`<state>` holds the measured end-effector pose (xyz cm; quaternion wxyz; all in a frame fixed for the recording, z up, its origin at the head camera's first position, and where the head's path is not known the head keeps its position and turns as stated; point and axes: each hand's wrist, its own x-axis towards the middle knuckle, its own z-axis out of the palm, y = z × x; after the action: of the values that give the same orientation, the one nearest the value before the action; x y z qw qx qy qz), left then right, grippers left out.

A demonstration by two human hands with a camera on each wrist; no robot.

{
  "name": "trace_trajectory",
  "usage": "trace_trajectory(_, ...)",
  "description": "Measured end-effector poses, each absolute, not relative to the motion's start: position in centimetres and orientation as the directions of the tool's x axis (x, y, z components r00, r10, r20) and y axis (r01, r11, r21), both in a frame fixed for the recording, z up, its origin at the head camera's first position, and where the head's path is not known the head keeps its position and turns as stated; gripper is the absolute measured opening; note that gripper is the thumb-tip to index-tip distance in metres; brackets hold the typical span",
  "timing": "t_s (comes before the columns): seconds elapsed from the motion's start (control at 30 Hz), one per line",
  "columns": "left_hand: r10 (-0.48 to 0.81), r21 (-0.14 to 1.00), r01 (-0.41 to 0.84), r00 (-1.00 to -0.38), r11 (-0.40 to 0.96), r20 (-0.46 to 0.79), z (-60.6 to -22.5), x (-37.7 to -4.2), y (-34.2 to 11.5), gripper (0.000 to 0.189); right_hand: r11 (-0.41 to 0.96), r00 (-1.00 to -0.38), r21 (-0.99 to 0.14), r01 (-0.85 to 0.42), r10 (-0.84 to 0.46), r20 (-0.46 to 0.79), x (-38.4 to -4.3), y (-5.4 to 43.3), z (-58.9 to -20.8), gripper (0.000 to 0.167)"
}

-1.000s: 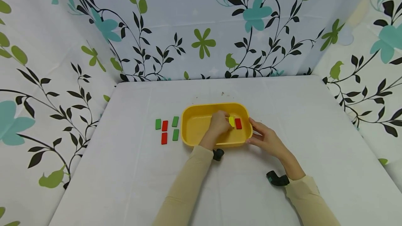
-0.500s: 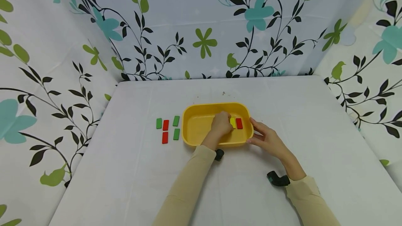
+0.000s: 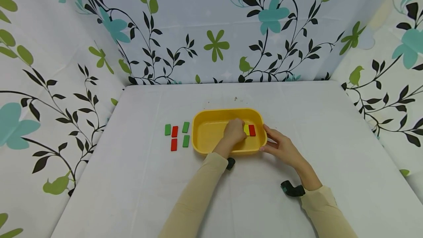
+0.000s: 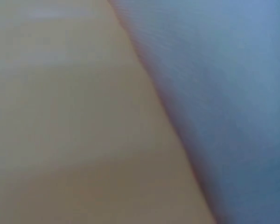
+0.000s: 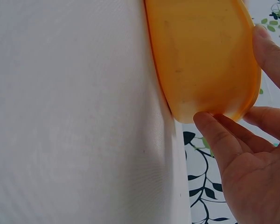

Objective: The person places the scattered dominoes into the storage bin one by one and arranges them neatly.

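Two hands [image 3: 281, 147] at one plain yellow tray [image 3: 206, 131]

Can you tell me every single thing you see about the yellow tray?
The yellow tray is a shallow oblong with rounded corners, low walls and an open top. It looks like smooth plastic. It sits right side up on the white table. The right grip holds its right end. The left grip reaches inside; whether it touches the tray is hidden. A red block and a partly covered yellow block lie toward its right end.
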<state>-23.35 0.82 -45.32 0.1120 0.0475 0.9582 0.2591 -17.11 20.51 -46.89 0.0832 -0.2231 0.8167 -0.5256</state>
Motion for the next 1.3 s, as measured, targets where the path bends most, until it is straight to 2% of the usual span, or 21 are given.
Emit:
trace_trajectory(0.17,0.155,0.498,0.038,-0.968,0.867,-0.195,-45.4,-23.4,0.9,0.042,0.343,-0.889,-0.9,-0.27,-0.447,0.096,-17.1,20.6,-46.9,0.084)
trace_trajectory(0.4,0.157,0.51,0.039,-0.969,0.859,-0.189,-45.6,-23.6,0.9,0.022,0.344,-0.888,-0.896,-0.28,-0.447,0.106,-17.2,20.5,-47.2,0.083)
trace_trajectory(0.57,0.175,0.507,0.068,-0.97,0.859,-0.166,-45.7,-23.6,0.8,0.019,0.349,-0.887,-0.891,-0.289,-0.447,0.112,-17.2,20.5,-47.2,0.082)
trace_trajectory(0.93,0.155,0.499,0.05,-0.973,0.865,-0.172,-45.5,-23.5,0.7,0.034,0.353,-0.891,-0.896,-0.269,-0.445,0.092,-17.2,20.5,-47.1,0.084)
trace_trajectory(1.07,0.142,0.472,0.047,-0.976,0.88,-0.167,-45.3,-23.2,0.7,0.034,0.354,-0.891,-0.896,-0.27,-0.444,0.093,-17.3,20.5,-47.1,0.084)
trace_trajectory(1.2,0.135,0.491,0.07,-0.986,0.868,-0.098,-44.9,-22.8,0.7,0.042,0.357,-0.891,-0.892,-0.279,-0.442,0.102,-17.3,20.5,-47.1,0.084)
trace_trajectory(1.3,0.16,0.588,0.136,-0.987,0.797,0.012,-44.5,-22.5,0.6,0.052,0.339,-0.886,-0.896,-0.286,-0.449,0.113,-17.2,20.5,-47.2,0.082)
